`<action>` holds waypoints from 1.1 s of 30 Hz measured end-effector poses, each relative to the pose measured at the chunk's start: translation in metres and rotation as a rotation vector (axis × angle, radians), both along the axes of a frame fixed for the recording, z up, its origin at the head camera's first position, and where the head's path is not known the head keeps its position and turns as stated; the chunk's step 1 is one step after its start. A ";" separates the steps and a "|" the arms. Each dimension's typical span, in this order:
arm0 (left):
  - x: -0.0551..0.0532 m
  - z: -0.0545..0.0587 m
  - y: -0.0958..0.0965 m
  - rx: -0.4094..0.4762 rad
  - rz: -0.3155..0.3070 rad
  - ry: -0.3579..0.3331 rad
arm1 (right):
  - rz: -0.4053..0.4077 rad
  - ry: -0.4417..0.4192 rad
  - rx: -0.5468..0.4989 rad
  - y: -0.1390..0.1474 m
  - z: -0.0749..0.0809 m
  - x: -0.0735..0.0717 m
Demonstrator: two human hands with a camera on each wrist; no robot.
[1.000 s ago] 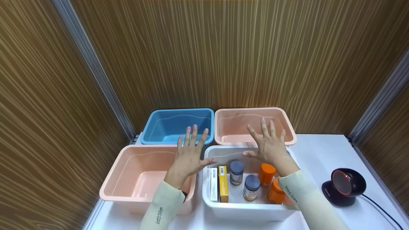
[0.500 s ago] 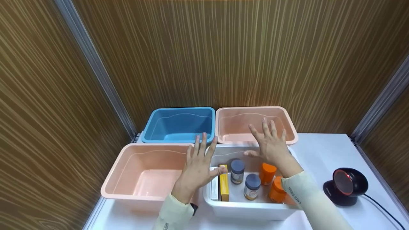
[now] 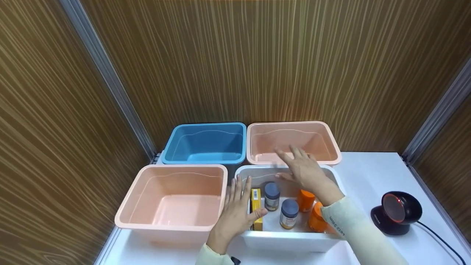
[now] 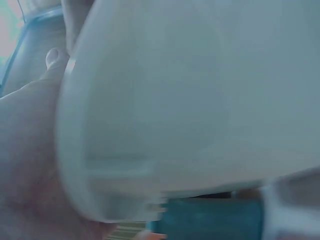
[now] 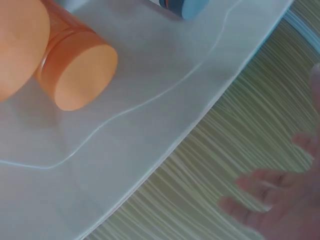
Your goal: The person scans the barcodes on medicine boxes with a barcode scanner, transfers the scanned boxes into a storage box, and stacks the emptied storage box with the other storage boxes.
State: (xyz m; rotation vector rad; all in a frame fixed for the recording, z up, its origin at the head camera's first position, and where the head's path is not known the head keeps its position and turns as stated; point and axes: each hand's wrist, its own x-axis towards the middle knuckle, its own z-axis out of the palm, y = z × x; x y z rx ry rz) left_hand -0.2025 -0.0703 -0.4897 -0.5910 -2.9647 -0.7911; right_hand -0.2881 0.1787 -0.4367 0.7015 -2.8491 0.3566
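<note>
My left hand lies over the left rim of the white bin, fingers extended and thumb spread, holding nothing. Above the back right of that bin is my right hand, fingers spread and empty. Inside the bin stand a yellow box, two grey-capped jars and orange bottles. A white box beside the yellow one is hidden behind my left hand. In the right wrist view, orange caps and my right fingers show.
A pink bin stands at the left. Behind are a blue bin and another pink bin. A black device with a cable sits on the white table at the right. Wood-patterned panels enclose the table.
My left hand has moved right and down, from above the left pink bin to the white bin's left rim. My right hand has shifted slightly left and lower.
</note>
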 end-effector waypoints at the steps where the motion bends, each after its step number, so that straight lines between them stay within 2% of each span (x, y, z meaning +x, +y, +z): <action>1: 0.001 -0.002 0.000 0.016 0.006 -0.010 | 0.025 0.014 -0.005 -0.001 -0.001 0.000; 4: 0.002 -0.006 0.001 0.084 0.031 -0.033 | 0.090 0.035 -0.021 -0.005 -0.004 0.000; 8: 0.002 -0.010 0.002 0.176 0.082 -0.056 | 0.161 -0.002 -0.014 -0.010 -0.010 -0.002; 12: 0.001 -0.013 0.005 0.201 0.142 -0.102 | 0.230 -0.035 0.026 -0.016 -0.020 -0.006; 15: 0.001 -0.015 0.007 0.219 0.177 -0.134 | 0.303 -0.017 0.055 -0.018 -0.030 -0.009; 19: 0.000 -0.017 0.007 0.253 0.202 -0.128 | 0.366 0.010 0.098 -0.021 -0.043 -0.012; 26: -0.002 -0.020 0.008 0.273 0.263 -0.091 | 0.300 -0.069 0.271 -0.031 -0.058 -0.013; 29: -0.002 -0.022 0.008 0.252 0.285 -0.076 | 0.280 -0.063 0.346 -0.035 -0.064 -0.013; 33: -0.001 -0.023 0.007 0.235 0.289 -0.071 | 0.269 -0.085 0.355 -0.039 -0.069 -0.017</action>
